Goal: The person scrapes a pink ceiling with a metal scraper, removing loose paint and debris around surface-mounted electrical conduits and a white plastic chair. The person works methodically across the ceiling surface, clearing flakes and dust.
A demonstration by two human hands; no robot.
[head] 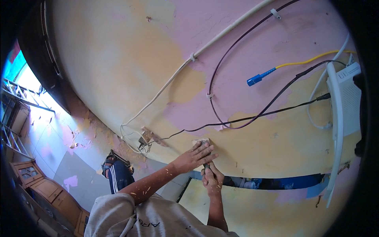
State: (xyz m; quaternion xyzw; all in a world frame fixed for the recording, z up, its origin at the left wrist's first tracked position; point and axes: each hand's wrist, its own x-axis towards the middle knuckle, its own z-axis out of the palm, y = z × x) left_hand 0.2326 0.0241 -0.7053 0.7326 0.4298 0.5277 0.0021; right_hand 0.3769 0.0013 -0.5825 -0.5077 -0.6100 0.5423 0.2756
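Note:
My right hand (211, 179) is closed around the dark handle of a scraper (206, 166). With its fingers extended, my left hand (194, 157) lies flat over the scraper's blade and hides most of it. The blade's edge rests against the wall (254, 151), where patches of pink paint (189, 114) border a yellowish surface. Above the hands, a dark cable (201, 126) runs across the wall to a power adapter (145, 138) at a socket. Paint flecks dot both forearms.
A white router (346, 100) with an antenna hangs at the right, near a yellow cable's blue connector (257, 80). Paint flakes (71, 181) litter the tiled floor. A wooden cabinet (49, 189) stands lower left, metal ladders (26, 97) upper left.

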